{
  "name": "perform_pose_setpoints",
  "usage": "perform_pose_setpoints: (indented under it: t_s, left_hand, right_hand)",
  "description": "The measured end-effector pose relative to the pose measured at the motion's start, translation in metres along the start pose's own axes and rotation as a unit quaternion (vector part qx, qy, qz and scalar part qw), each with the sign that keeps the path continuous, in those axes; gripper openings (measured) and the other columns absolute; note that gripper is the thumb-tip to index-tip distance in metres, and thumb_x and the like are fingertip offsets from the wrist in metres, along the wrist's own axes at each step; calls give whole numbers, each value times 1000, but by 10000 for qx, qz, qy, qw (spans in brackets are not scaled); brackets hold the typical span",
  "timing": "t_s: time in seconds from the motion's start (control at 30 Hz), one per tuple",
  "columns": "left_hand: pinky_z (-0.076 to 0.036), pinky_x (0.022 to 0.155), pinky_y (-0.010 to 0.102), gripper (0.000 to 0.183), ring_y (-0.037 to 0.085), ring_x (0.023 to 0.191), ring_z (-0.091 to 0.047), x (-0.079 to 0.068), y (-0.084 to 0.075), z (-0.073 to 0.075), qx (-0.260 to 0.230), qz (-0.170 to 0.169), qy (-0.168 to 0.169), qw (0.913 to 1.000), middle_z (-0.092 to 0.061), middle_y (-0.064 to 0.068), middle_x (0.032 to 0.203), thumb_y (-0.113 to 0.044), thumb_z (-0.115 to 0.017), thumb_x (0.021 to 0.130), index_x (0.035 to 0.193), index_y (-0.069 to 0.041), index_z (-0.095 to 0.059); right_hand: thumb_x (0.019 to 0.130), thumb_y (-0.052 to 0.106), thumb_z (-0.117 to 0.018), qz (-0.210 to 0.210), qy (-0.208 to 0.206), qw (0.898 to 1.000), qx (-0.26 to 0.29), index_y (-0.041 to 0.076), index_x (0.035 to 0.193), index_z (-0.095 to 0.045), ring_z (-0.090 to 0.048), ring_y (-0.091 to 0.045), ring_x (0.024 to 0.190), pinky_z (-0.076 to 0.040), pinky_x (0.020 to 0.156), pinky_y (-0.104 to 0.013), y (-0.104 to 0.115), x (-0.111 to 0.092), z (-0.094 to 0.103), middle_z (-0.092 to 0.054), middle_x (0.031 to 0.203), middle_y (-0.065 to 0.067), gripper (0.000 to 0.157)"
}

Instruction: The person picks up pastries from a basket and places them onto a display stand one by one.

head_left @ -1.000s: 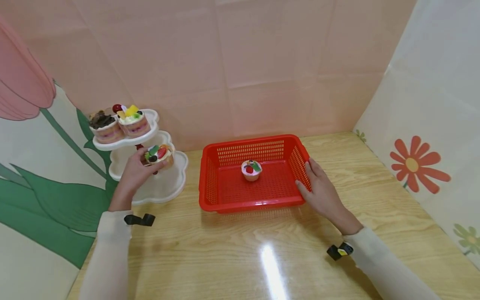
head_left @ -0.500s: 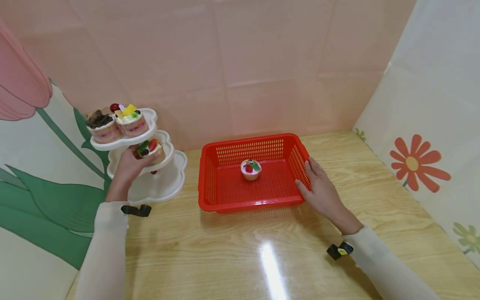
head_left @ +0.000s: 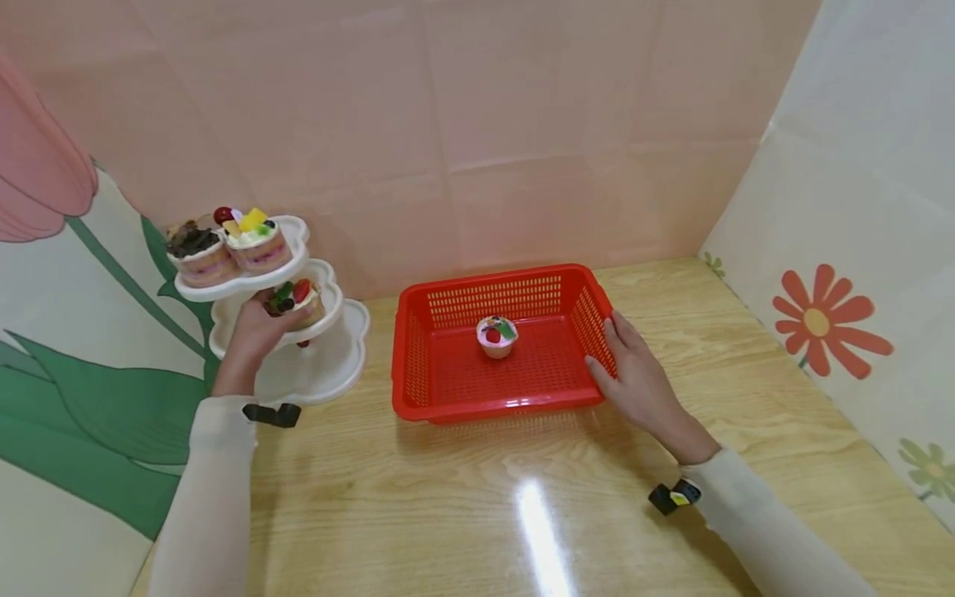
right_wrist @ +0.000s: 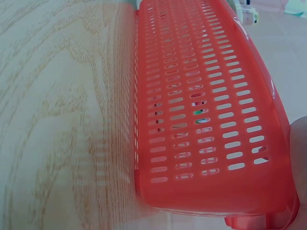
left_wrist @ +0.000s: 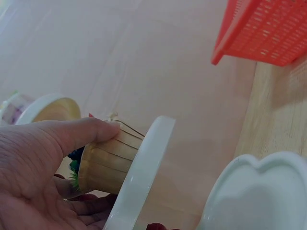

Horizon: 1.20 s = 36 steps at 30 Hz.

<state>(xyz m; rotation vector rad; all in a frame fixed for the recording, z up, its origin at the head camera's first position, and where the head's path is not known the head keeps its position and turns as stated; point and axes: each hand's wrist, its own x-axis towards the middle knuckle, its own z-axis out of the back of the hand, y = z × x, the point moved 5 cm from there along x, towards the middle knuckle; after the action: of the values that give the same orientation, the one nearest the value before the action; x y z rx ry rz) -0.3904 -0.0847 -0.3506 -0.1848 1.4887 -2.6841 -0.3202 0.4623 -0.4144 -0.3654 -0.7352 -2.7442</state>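
My left hand [head_left: 257,332] holds a fruit-topped cupcake [head_left: 308,300] at the middle tier of a white tiered stand [head_left: 328,373]. In the left wrist view the thumb lies along the side of the cupcake [left_wrist: 110,165], whose base meets the white tier [left_wrist: 144,172]. Parts of the other fingers are hidden behind it. At the right end of a red plastic basket [head_left: 492,410], my right hand [head_left: 642,381] rests on the rim with its fingers extended. Inside the basket stands a small cupcake [head_left: 496,338] with pink, red and green topping.
The stand's top tier bears a chocolate-topped cake [head_left: 201,257] and a fruit-topped cake [head_left: 257,245]. A wooden table [head_left: 418,506] lies under everything. Behind it rises a pink backdrop [head_left: 522,124], with flower-printed panels on both sides.
My left hand has moved slightly left and up, bringing the cupcake from in front of the stand onto its middle tier. My right hand and the basket look nearly unchanged.
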Motion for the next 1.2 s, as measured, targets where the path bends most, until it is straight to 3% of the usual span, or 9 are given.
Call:
perform_pose_setpoints:
  t_s: [0.3,0.43,0.53,0.63,0.7,0.8,0.97,1.1,1.2]
  left_hand:
    - [-35,114,50,80,35,134,-43,-2,-2,0,272,-225,201,9992,-45,24,149,-30,-76,93,155,0,-35]
    - [-48,97,29,83,38,127,-50,-8,-3,3,404,-333,297,9982,-46,26,148,-32,-76,93,157,-2,-32]
    - [-48,78,12,84,42,121,-54,-15,-3,5,455,-377,302,9978,-49,31,144,-31,-73,95,158,0,-27]
    - [-46,73,7,88,42,122,-54,-24,-1,7,404,-289,262,9984,-51,33,141,-32,-71,97,160,0,-19]
    - [-46,74,6,90,40,123,-54,-31,0,8,358,-181,147,9991,-53,34,138,-34,-70,97,161,0,-16]
    - [-46,75,6,91,23,114,-60,-41,-1,12,320,-121,-147,9993,-55,31,137,-36,-71,96,161,-2,-18]
    - [-48,74,8,76,-5,90,-58,-59,-8,15,65,-306,-681,9972,-68,10,115,-30,-73,95,156,-3,-36]
    - [-50,74,8,62,-5,84,-61,-71,-13,12,-261,-551,-991,9932,-65,-20,92,-22,-74,94,147,0,-50]
    - [-51,75,9,54,-6,82,-64,-77,-15,6,-465,-727,-985,9914,-67,-22,89,-17,-74,94,141,3,-55]
  right_hand:
    - [102,33,-55,-55,51,10000,-1,-12,152,-28,-22,-46,149,-31,111,-67,0,0,1,-20,164,-28,73]
    - [102,33,-55,-54,51,10000,-2,-12,152,-28,-22,-46,149,-31,111,-67,0,0,1,-20,164,-28,73]
    - [102,33,-55,-51,51,10000,-1,-12,152,-28,-22,-46,149,-31,111,-67,0,0,1,-19,164,-27,73]
    - [102,33,-55,-38,38,10000,-3,-13,152,-28,-23,-46,149,-32,111,-67,0,0,1,-20,164,-27,73]
    - [102,33,-56,-35,33,10000,-1,-13,152,-28,-23,-46,148,-32,111,-67,0,0,2,-20,164,-27,73]
    - [102,32,-56,-34,22,10000,13,-13,152,-28,-23,-47,148,-31,111,-68,0,0,2,-20,163,-28,73]
    - [102,33,-55,-71,48,10000,20,-12,152,-28,-23,-47,148,-31,111,-68,0,1,3,-19,164,-28,73]
    - [102,33,-55,-51,43,10000,12,-13,152,-28,-23,-47,148,-31,111,-68,1,0,3,-20,163,-29,73]
    - [102,32,-55,-28,42,10000,0,-13,152,-28,-23,-47,148,-31,111,-68,2,0,2,-20,163,-29,73]
